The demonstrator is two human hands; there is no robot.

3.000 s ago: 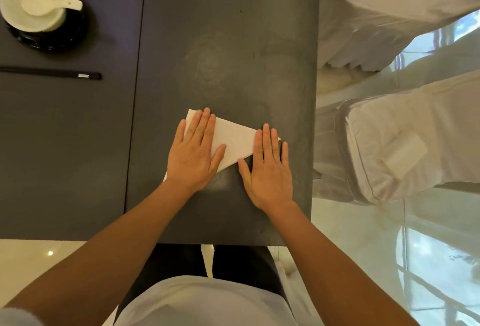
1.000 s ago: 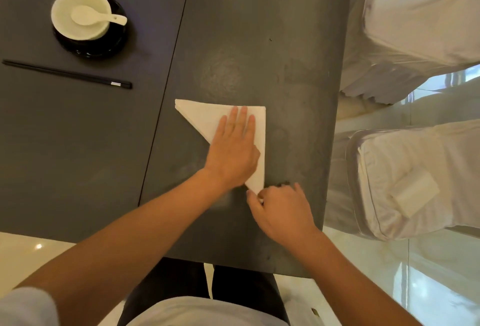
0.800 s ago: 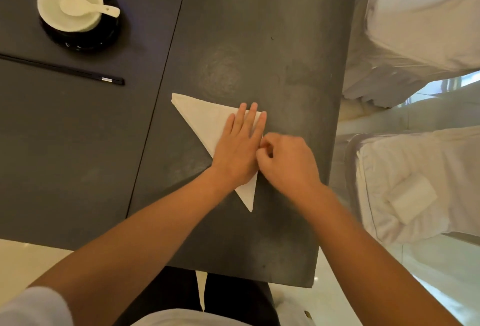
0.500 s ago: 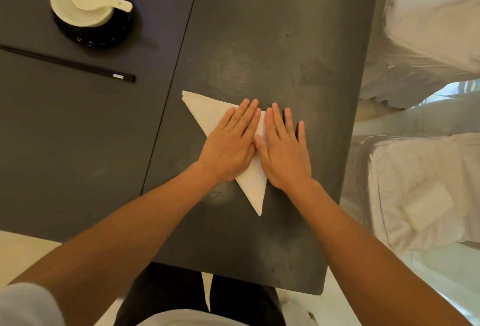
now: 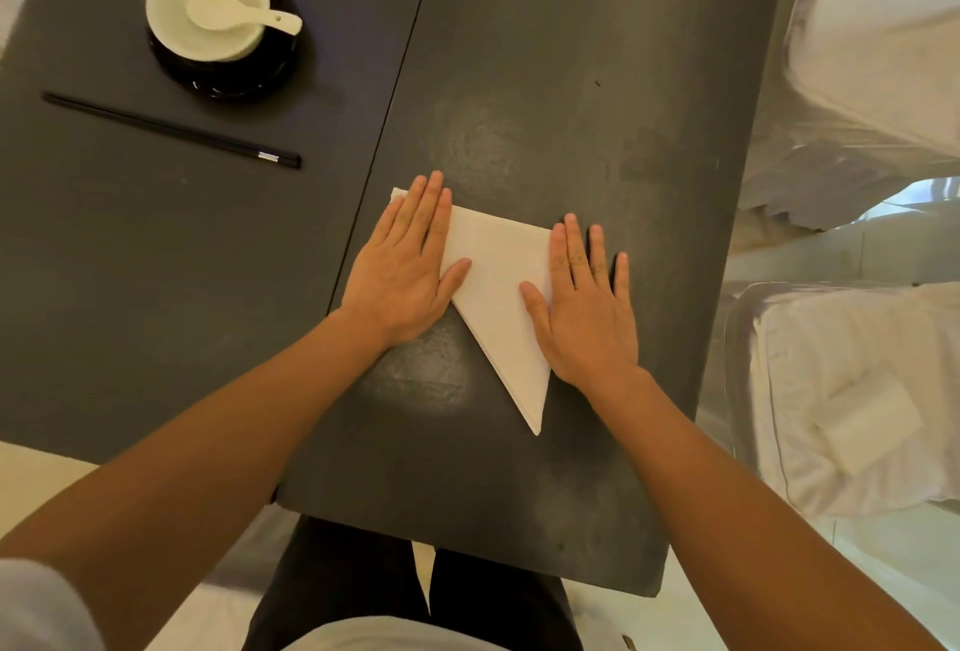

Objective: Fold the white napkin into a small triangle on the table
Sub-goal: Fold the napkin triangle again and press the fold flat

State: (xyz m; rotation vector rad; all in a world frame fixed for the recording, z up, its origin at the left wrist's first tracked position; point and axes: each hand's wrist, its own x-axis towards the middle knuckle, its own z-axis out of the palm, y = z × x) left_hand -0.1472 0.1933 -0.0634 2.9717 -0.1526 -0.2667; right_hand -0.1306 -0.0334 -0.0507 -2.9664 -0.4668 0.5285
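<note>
Both grips are flat with fingers straight, holding nothing. Your left grip (image 5: 402, 276) presses on the far-left corner of the white triangular folded napkin (image 5: 498, 287), and your right grip (image 5: 587, 310) lies along its right edge, mostly on the dark grey bench (image 5: 571, 79). So the napkin's between them, long point aimed back beside your right wrist. Thin black chopsticks (image 5: 171, 131) and a round white bowl (image 5: 166, 27) sit well beyond the left grip.

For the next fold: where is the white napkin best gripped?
Probably the near pointed tip of the white napkin: it lies flat and uncovered, while the left hand presses the far-left corner and the right hand the right edge. Pinch it from the near side.
</note>
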